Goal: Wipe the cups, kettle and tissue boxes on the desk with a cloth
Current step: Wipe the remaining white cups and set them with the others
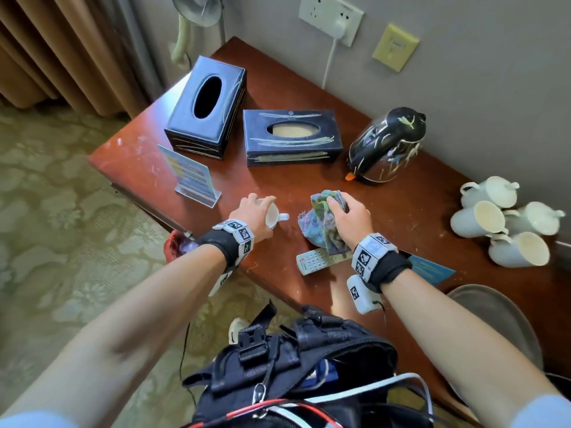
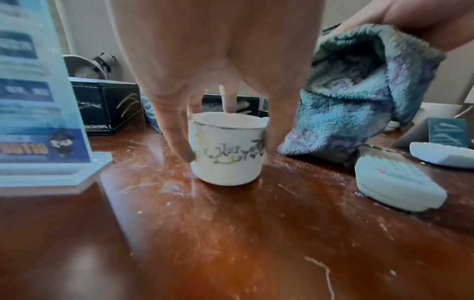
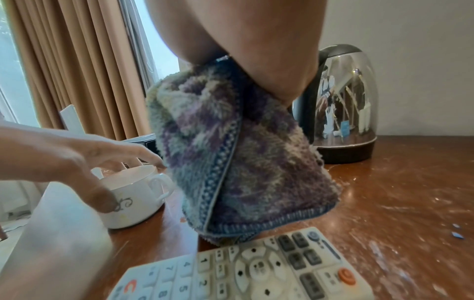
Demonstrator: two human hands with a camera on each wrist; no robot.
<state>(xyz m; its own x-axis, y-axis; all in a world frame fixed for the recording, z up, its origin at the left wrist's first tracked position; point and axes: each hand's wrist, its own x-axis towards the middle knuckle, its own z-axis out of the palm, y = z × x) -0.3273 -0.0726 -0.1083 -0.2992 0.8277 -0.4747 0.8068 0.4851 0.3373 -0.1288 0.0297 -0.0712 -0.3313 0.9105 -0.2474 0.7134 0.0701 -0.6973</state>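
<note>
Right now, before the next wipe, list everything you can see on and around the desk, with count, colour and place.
cup in hand: 1, white, desk front centre
cloth: 1, blue-purple, beside that cup
other cups: 4, white, clustered at right end of desk
kettle: 1, chrome and black, by the wall
tissue boxes: 2, black, desk rear left
remote control: 1, white, front edge of desk, partly under the cloth
sign stand: 1, clear acrylic with blue card, left of the cup
desk: 1, reddish-brown wood, smeared
wall socket: 1, white, plug in
left hand: fingers round the cup
right hand: grips the cloth
</note>
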